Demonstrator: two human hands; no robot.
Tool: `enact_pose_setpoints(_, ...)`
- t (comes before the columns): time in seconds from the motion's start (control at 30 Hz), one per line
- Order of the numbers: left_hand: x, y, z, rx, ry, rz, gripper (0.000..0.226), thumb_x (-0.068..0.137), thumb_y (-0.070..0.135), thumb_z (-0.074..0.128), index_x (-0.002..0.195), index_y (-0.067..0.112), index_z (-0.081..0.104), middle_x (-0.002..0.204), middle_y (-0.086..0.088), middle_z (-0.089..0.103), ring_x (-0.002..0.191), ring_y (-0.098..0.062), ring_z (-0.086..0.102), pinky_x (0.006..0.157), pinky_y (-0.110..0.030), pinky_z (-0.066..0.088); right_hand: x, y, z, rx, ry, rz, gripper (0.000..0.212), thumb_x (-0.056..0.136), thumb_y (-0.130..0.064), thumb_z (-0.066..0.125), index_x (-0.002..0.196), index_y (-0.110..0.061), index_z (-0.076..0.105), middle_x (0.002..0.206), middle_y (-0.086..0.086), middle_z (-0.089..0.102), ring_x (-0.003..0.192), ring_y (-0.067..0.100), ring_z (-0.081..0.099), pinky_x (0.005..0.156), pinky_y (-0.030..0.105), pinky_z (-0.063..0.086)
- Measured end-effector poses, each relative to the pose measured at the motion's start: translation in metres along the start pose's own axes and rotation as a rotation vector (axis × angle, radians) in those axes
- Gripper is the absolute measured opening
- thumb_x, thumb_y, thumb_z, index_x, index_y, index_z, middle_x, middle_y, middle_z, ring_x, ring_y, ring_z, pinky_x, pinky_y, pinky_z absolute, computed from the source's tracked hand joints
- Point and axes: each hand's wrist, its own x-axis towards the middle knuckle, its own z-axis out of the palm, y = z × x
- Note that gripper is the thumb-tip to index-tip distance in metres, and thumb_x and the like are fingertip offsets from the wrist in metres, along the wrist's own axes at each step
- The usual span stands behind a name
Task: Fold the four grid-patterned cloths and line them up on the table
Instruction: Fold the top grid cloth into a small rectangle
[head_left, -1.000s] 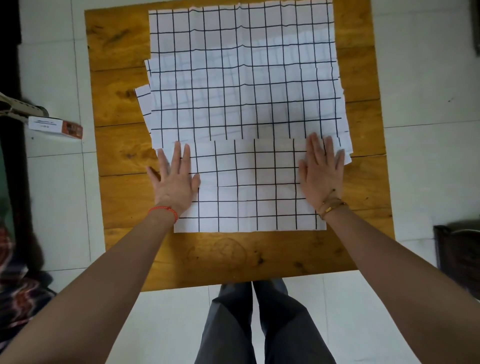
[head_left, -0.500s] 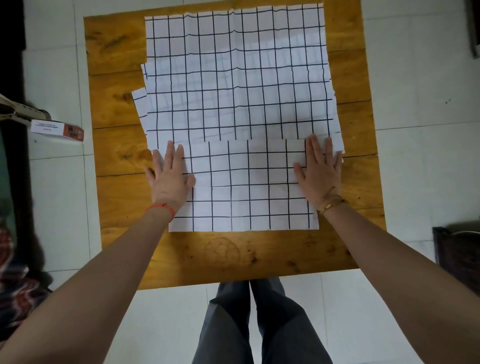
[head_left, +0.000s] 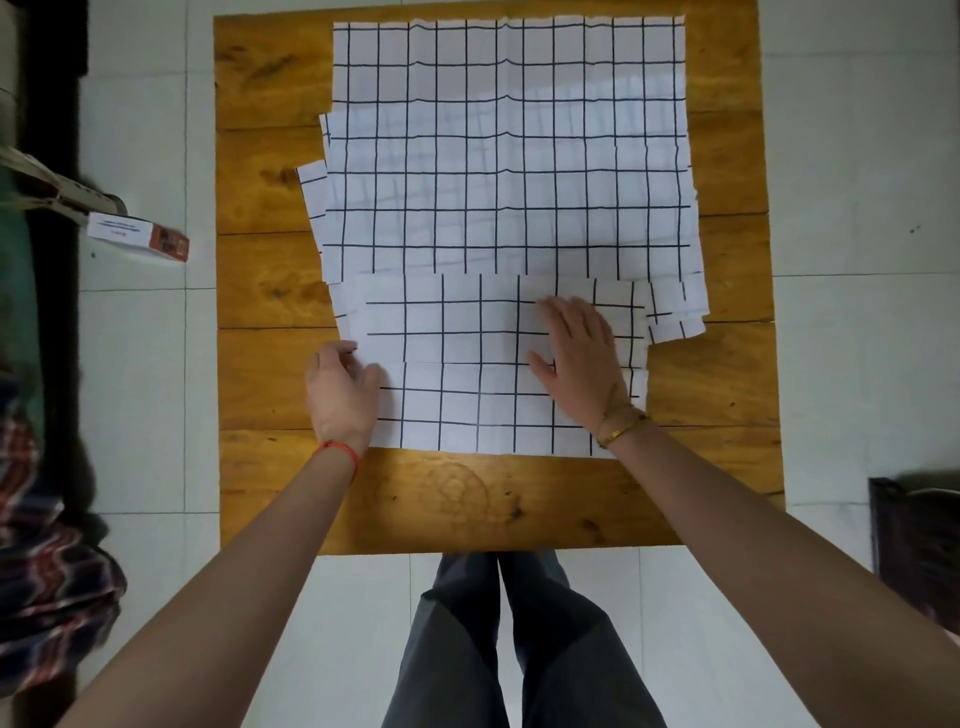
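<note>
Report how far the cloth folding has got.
Done: nothing lined up yet. In hand: the top grid cloth is folded into a near strip; the left hand grips its left edge, the right hand presses it flat. Left: the spread stack behind, layer edges showing at its left.

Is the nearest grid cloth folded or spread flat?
Folded: the nearest cloth is a narrower strip with a straight edge overlying the spread stack.

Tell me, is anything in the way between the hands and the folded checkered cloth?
No, nothing visible is. The right hand lies flat on the folded cloth, and the left hand touches its left edge, fingers curled there. The folded cloth itself rests on the near edge of the spread-out cloths on the wooden table.
</note>
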Motion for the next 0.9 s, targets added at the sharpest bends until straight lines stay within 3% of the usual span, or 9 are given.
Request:
enact_pose_setpoints(0.13,-0.004,-0.004,0.0,-0.04,0.008,-0.042,0.034,0.084,0.016,0.065,0.116,0.011,0.056,0.102,-0.009,0.06,0.094,-0.025,0.056,0.084,-0.038,0.051,-0.004,-0.019,0.007,0.004,-0.022,-0.085,0.058,0.089,-0.037,0.053,0.138,-0.01,0.041,0.14,0.009,0.043,0.131,0.03,0.036,0.11,0.043,0.031)
enact_pose_setpoints(0.43,-0.006,0.006,-0.002,-0.149,-0.024,-0.18,0.029,0.089,0.018,0.064,0.116,0.008,0.057,0.094,-0.001,0.059,0.084,-0.015,0.055,0.072,-0.023,0.042,-0.006,-0.027,0.014,-0.021,-0.063,-0.048,0.066,0.087,-0.037,0.059,0.143,-0.011,0.035,0.142,0.008,0.041,0.13,0.031,0.036,0.107,0.045,0.036)
enact_pose_setpoints(0.6,-0.004,0.009,-0.007,-0.235,-0.049,-0.261,0.017,0.088,0.024,0.066,0.098,0.013,0.057,0.083,0.004,0.054,0.082,-0.016,0.053,0.075,-0.029,0.047,-0.006,-0.029,0.014,-0.037,-0.059,-0.044,0.065,0.086,-0.037,0.061,0.141,-0.012,0.037,0.143,0.007,0.04,0.13,0.03,0.036,0.106,0.045,0.037)
enact_pose_setpoints(0.73,-0.005,0.007,-0.016,-0.35,-0.115,-0.239,0.02,0.086,0.028,0.069,0.087,0.014,0.054,0.077,0.004,0.051,0.072,-0.011,0.049,0.071,-0.024,0.041,-0.006,-0.03,0.014,-0.034,-0.061,-0.033,0.064,0.086,-0.038,0.059,0.141,-0.013,0.037,0.143,0.006,0.04,0.13,0.03,0.036,0.106,0.045,0.037)
enact_pose_setpoints(0.83,-0.011,0.013,-0.029,-0.469,-0.217,-0.198,0.025,0.089,0.024,0.067,0.076,0.019,0.046,0.062,0.007,0.034,0.051,-0.003,0.034,0.063,-0.016,0.036,-0.006,-0.031,0.014,-0.039,-0.069,-0.031,0.064,0.087,-0.038,0.059,0.142,-0.014,0.036,0.143,0.006,0.039,0.131,0.03,0.035,0.106,0.045,0.037)
enact_pose_setpoints(0.9,-0.017,0.019,-0.04,-0.5,-0.277,-0.132,0.03,0.089,0.022,0.067,0.071,0.02,0.043,0.061,0.008,0.028,0.051,-0.003,0.028,0.055,-0.017,0.031,-0.006,-0.032,0.015,-0.048,-0.065,-0.028,0.064,0.087,-0.038,0.059,0.142,-0.014,0.036,0.143,0.006,0.039,0.131,0.031,0.035,0.105,0.046,0.038)
